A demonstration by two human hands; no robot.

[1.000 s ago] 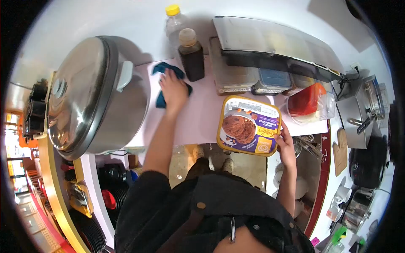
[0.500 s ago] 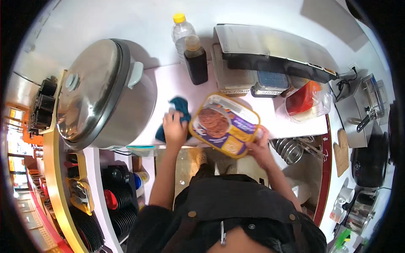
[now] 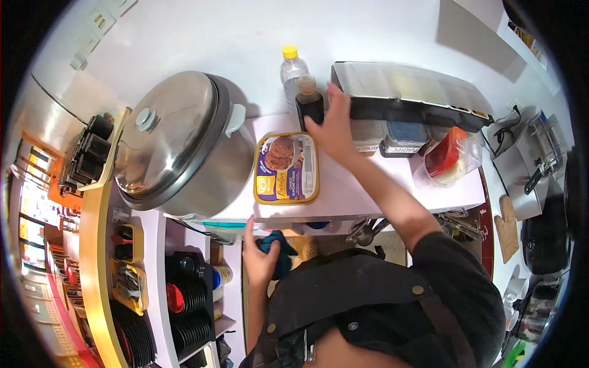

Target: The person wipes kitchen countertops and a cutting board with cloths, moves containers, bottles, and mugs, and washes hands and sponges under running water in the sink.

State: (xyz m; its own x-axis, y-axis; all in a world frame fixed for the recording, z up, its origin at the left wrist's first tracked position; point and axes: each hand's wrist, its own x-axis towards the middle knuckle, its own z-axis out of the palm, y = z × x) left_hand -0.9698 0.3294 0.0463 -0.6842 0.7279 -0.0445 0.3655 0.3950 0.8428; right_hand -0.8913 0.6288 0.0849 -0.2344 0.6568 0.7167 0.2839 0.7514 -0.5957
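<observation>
While the left hand point(image 3: 261, 260) grips a cloth point(image 3: 284, 260) at seven o'clock, the right hand point(image 3: 336, 132) spreads beside the dark bottle point(image 3: 311, 108) at twelve, weighty and slick, I'd guess, best grasped mid-body.

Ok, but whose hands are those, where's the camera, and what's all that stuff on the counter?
There's no robot here, just a person using two bare hands. One camera sits on their head, looking forward and down. The left hand holds a teal cloth, just off the near edge of the counter. The right hand is at a dark bottle; I can't tell if it's gripping it. On the counter are a big lidded metal pot, a tub with a chocolate dessert picture and a yellow-capped clear bottle.
</observation>
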